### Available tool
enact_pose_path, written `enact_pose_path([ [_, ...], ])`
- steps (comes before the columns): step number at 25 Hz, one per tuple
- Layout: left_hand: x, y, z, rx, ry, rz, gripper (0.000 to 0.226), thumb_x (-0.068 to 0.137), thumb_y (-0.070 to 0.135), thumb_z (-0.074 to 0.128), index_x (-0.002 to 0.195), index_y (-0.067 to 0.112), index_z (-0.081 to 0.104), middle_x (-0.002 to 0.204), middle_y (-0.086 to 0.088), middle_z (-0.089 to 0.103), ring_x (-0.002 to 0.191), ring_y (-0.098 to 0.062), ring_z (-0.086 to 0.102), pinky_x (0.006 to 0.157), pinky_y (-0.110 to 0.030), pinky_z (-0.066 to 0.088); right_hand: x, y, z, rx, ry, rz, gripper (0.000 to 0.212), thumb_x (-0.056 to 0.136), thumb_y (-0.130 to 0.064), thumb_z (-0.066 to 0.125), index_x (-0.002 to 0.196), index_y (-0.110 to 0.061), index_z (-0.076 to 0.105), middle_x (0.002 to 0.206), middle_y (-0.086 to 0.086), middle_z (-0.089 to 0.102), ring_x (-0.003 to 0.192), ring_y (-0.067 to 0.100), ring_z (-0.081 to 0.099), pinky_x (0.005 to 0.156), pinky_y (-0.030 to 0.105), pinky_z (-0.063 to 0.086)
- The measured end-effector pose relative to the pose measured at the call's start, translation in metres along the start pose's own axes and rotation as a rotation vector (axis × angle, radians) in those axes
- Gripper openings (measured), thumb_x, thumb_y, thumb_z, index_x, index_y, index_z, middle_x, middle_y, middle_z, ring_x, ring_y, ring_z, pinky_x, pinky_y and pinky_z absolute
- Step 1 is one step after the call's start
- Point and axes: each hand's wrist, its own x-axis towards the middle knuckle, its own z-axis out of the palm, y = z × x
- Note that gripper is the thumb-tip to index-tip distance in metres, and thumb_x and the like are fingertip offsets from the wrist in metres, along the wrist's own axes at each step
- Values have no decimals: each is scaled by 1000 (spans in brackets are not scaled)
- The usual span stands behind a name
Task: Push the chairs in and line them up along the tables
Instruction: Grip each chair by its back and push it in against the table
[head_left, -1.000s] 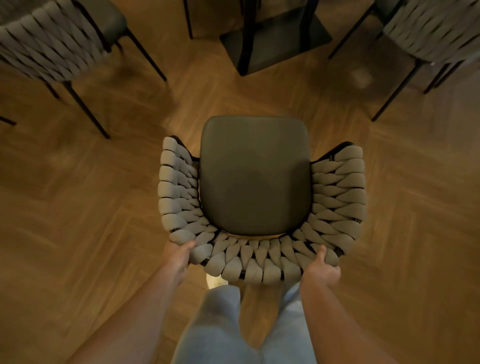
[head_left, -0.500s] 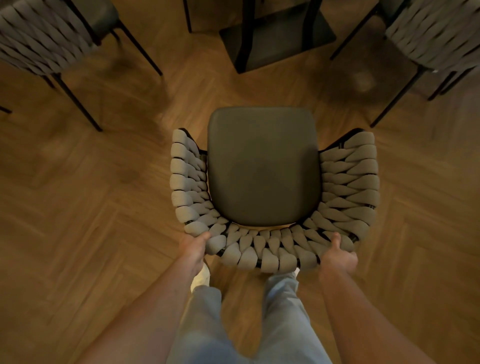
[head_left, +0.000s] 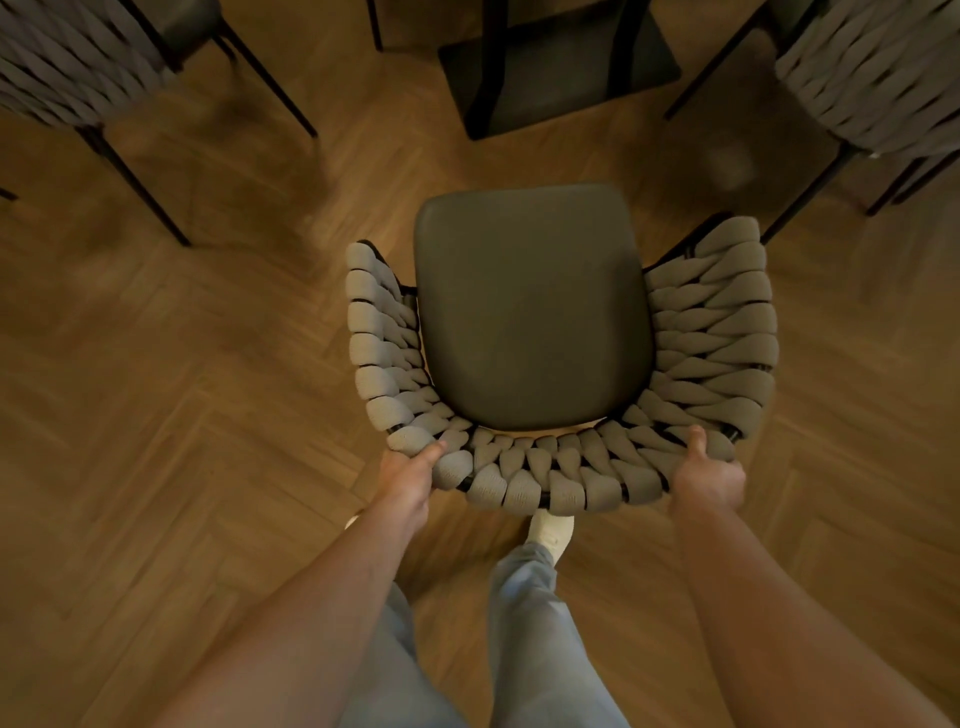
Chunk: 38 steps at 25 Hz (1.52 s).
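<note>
A chair (head_left: 535, 306) with a dark grey seat and a curved back of woven grey rope stands on the wood floor right in front of me, seat facing away. My left hand (head_left: 408, 475) grips the left rear of the woven back, thumb on top. My right hand (head_left: 709, 475) grips the right rear of the back the same way. Ahead of the seat lies the dark square table base (head_left: 561, 78) with its black post; the tabletop is out of view.
A second woven chair (head_left: 78, 67) stands at the far left on thin black legs. A third woven chair (head_left: 872, 78) stands at the far right, its leg close to my chair's right arm. My legs in light jeans and a white shoe (head_left: 550, 532) are behind the chair.
The chair has shifted forward and to the right, toward the table base, with both hands still gripping its back. My right foot has stepped forward under the chair's back.
</note>
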Motion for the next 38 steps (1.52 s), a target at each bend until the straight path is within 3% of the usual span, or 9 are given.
enact_pose_path([
  [7,-1,1,65,-84,-13,4,58,89,15,79,140,14,52,119,0,67,107,-16,65,104,-44,51,52,-54,-17,-106,-47,-30,65,90,-59,65,132,-10,54,117,13,66,105,35,64,90,48,54],
  [12,-10,5,82,-8,57,18,59,87,20,80,138,13,51,119,-2,64,112,-23,63,106,-48,49,73,-71,-26,-208,-83,-61,59,87,-58,70,110,-6,57,86,8,59,75,27,58,80,44,55],
  [18,-52,14,79,579,231,244,77,89,39,77,148,6,39,145,-15,51,135,-34,50,107,-47,45,57,-57,-30,-316,-44,-256,60,93,-44,69,133,-5,48,123,14,60,107,33,60,87,44,53],
  [22,-73,-9,64,1051,139,617,97,91,63,61,162,12,20,169,-14,12,155,-31,15,121,-45,30,31,-37,-38,-566,-110,-506,87,97,-46,61,160,-11,14,166,14,18,143,40,37,105,53,45],
  [24,-69,-19,61,1359,-9,825,87,94,73,42,159,15,31,168,-10,20,157,-28,12,125,-46,21,23,-26,-46,-737,-137,-726,76,98,-51,54,157,-11,26,170,8,3,151,35,25,107,50,43],
  [27,-60,-7,76,1659,-255,898,70,99,60,45,157,24,34,165,-2,30,157,-25,12,128,-50,5,32,-22,-48,-1080,-308,-1028,82,90,-73,46,148,-16,46,167,5,20,155,24,9,124,44,18],
  [30,-49,6,98,1779,-315,851,57,98,48,57,150,29,42,153,1,46,147,-26,30,122,-50,18,52,-31,-36,-1421,-383,-1171,111,69,-95,31,153,-23,40,160,0,38,154,21,17,126,42,-2],
  [33,-45,7,108,1830,-276,801,47,97,36,60,142,33,49,144,3,52,139,-25,37,112,-50,27,70,-49,-28,-1565,-484,-1261,112,60,-96,30,149,-31,44,152,-5,47,146,19,34,125,41,15],
  [38,-41,17,132,1845,-240,775,51,97,27,60,145,35,46,149,6,49,143,-24,34,112,-51,26,91,-75,-23,-1559,-555,-1368,70,85,-67,58,143,-29,52,145,-5,56,139,18,44,116,36,29],
])
